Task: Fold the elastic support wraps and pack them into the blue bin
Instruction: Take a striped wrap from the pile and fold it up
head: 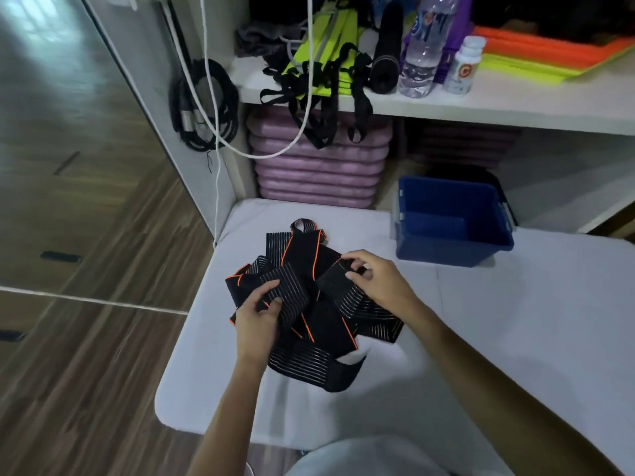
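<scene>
Black wraps (316, 304) with orange edging lying tangled on table (498, 338), left hand (257, 314) and right hand (374, 280) each pinching a striped strap, bin (450, 249) sitting near

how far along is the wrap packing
Done: nothing visible; the blue bin looks empty. In hand: the left hand and right hand each pinch part of the tangled wraps piled on the white table. Left: separating, folding and packing them all.
</scene>
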